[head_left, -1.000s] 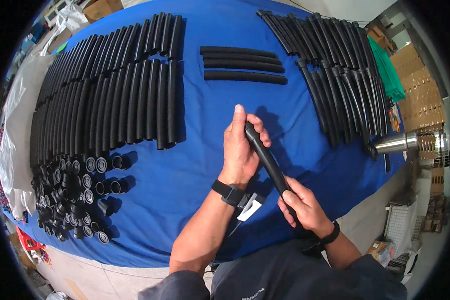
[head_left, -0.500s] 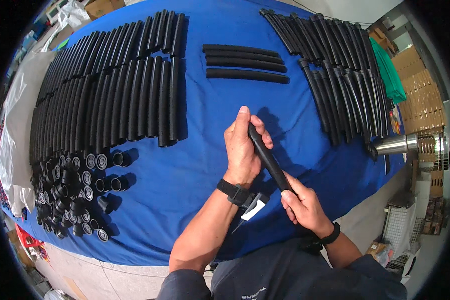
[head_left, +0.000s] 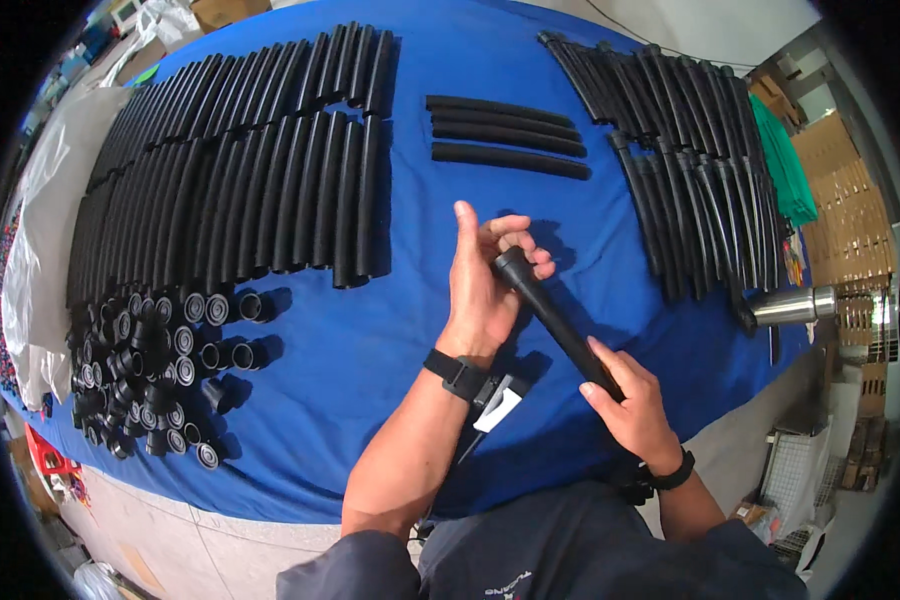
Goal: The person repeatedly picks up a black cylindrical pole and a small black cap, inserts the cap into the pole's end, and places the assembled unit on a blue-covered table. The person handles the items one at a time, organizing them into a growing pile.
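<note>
A black tube [head_left: 568, 330] slants in front of me, its wider, cap-like end up and to the left. My right hand [head_left: 638, 408] grips its lower end between thumb and fingers. Beside the upper end is my left hand [head_left: 480, 288], palm turned toward the tube, thumb stretched up and fingers apart. The cap end [head_left: 512, 262] lies against or close to its palm; whether they touch I cannot tell. Three dark tubes [head_left: 508, 132] lie crosswise on the blue cloth [head_left: 410, 350] beyond my hands.
Rows of plain black tubes [head_left: 310, 190] fill the left side, with a heap of black caps [head_left: 160, 370] nearer me. Tubes with wider ends [head_left: 685, 110] lie at the right, beside a metal cylinder [head_left: 792, 306] and green cloth [head_left: 782, 165]. Clear plastic sheeting [head_left: 45, 240] hangs over the left edge.
My left hand has loosened from the tube's upper end and its fingers have spread, uncovering the cap end. My right hand has moved slightly right, still gripping the tube. The view has shifted a little.
</note>
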Demonstrator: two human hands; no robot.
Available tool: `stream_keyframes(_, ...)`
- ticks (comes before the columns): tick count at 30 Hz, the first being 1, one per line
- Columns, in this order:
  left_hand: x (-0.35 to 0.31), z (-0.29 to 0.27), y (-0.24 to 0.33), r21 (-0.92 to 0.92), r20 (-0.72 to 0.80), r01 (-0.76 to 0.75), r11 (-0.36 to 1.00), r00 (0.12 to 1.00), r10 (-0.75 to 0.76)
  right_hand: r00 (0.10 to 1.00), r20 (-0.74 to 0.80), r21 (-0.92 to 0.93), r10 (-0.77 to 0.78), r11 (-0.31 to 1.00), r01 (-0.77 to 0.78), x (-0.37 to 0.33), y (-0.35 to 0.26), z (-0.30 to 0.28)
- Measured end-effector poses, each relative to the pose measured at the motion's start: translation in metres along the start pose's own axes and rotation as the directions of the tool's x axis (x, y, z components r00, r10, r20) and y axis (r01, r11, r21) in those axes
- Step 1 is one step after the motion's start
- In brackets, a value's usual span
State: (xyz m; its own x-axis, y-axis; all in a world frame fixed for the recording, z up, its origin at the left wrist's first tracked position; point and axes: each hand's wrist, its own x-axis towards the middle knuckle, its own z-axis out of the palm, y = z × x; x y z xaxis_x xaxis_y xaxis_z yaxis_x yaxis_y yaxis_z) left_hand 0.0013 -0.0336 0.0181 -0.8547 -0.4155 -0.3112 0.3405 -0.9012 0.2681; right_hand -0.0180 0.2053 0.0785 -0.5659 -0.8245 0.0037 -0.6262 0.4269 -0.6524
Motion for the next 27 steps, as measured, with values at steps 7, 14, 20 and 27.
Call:
stream_keyframes(7, -0.005, -0.001, -0.004, 0.072, -0.03, -0.009, 0.997, 0.999, 0.011, 0.903, 0.294, 0.294, 0.313, 0.87, -0.396, -0.004, -0.014, 0.006)
stream_keyframes(14, -0.013, 0.0, -0.007, 0.081, -0.116, -0.07, 0.994, 0.99, 0.079, 0.974, 0.176, 0.121, 0.145, 0.978, -0.168, -0.005, -0.015, 0.019)
stream_keyframes(20, -0.012, 0.001, -0.009, 0.076, -0.154, -0.067, 0.995, 0.985, 0.078, 0.997, 0.081, -0.048, 0.019, 0.999, -0.015, -0.004, -0.009, 0.021)
stream_keyframes(27, -0.011, 0.005, -0.008, 0.088, -0.119, -0.136, 0.987, 0.982, 0.146, 0.995, 0.026, -0.167, -0.099, 0.981, 0.102, -0.005, 0.005, 0.02)
